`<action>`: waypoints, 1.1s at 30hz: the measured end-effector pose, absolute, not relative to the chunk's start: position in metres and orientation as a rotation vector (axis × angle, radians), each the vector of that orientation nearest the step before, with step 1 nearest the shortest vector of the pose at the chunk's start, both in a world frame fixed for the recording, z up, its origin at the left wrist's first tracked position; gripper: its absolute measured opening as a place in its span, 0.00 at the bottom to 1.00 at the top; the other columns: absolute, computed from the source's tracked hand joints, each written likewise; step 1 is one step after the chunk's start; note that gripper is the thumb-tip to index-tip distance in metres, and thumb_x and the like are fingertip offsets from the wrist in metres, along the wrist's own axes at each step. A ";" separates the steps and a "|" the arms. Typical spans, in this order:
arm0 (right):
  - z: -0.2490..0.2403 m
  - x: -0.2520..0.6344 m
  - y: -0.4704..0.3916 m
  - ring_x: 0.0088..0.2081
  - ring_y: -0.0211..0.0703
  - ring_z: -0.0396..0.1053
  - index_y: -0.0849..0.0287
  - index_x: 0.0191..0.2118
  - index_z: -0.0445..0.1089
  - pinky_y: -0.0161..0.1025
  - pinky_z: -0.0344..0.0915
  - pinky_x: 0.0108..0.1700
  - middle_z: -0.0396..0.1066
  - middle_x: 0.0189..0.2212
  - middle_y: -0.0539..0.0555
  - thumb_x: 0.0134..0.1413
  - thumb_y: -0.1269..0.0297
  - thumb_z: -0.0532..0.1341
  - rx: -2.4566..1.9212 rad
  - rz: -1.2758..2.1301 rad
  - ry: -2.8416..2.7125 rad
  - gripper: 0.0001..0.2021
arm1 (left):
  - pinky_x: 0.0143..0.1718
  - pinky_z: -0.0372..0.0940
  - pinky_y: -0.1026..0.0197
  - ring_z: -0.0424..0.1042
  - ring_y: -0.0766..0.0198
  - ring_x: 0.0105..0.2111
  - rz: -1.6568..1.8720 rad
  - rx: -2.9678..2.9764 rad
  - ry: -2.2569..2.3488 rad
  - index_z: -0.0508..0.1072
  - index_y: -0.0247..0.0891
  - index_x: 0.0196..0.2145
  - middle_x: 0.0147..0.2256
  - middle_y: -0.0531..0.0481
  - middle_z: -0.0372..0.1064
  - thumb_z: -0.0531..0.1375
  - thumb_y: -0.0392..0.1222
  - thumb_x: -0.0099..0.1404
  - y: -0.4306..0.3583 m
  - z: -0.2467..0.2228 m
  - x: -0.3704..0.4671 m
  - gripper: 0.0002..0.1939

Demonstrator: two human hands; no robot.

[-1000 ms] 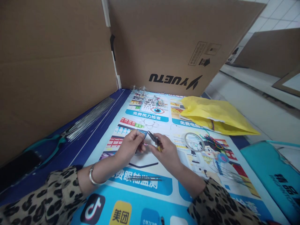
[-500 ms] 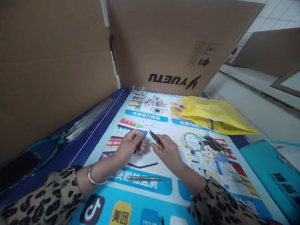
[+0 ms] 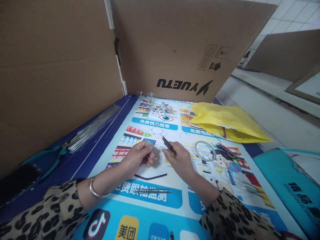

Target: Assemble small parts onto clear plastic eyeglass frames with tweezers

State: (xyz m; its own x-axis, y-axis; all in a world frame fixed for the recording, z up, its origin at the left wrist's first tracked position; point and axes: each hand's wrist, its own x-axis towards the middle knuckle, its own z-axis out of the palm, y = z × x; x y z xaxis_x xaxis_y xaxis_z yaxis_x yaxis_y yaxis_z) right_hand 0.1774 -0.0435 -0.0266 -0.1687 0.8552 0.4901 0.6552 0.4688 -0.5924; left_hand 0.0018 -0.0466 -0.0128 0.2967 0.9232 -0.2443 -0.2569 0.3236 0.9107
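Note:
My left hand (image 3: 141, 156) is closed in a pinch on a thin wire loop (image 3: 158, 157) that carries a few small pink beads. The loop spans the gap between my two hands. In my right hand (image 3: 179, 159) I hold small dark-tipped pliers (image 3: 167, 144), fingers wrapped round their handles, with the jaws pointing up and to the left. Whether the jaws touch the wire is too small to tell. Thin dark rods (image 3: 152, 191) lie on the printed sheet below my hands.
Cardboard walls (image 3: 160, 50) stand behind and left. A yellow bag (image 3: 225, 121), a round ring (image 3: 205, 151) and coloured cords (image 3: 226, 151) lie to the right, a teal case (image 3: 287, 186) beyond. Straight wires (image 3: 93, 128) and teal-handled pliers (image 3: 55, 160) lie left.
The wire loop with pink beads now shows more clearly between my hands. My right hand and its pliers have shifted slightly, and the pliers point more steeply upward. The view has moved a little.

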 end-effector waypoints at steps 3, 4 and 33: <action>-0.022 0.178 -0.044 0.29 0.37 0.63 0.58 0.38 0.67 0.35 0.61 0.31 0.64 0.26 0.50 0.50 0.58 0.57 -1.241 0.381 -1.900 0.11 | 0.18 0.58 0.69 0.63 0.73 0.16 0.958 0.874 0.976 0.61 0.35 0.25 0.22 0.53 0.66 0.58 0.46 0.56 -0.048 -0.010 0.002 0.12; -0.021 0.178 -0.045 0.29 0.38 0.63 0.58 0.37 0.67 0.35 0.61 0.32 0.64 0.26 0.50 0.50 0.56 0.58 -1.220 0.390 -1.912 0.12 | 0.18 0.58 0.69 0.63 0.73 0.16 0.962 0.869 0.986 0.61 0.35 0.25 0.22 0.54 0.66 0.58 0.46 0.56 -0.048 -0.009 0.002 0.13; -0.016 0.184 -0.041 0.30 0.35 0.63 0.58 0.43 0.66 0.33 0.62 0.32 0.65 0.30 0.49 0.44 0.55 0.61 -1.164 1.110 -1.722 0.19 | 0.13 0.47 0.70 0.55 0.76 0.12 0.673 0.963 0.823 0.64 0.35 0.25 0.17 0.57 0.59 0.59 0.45 0.55 -0.037 -0.008 -0.013 0.11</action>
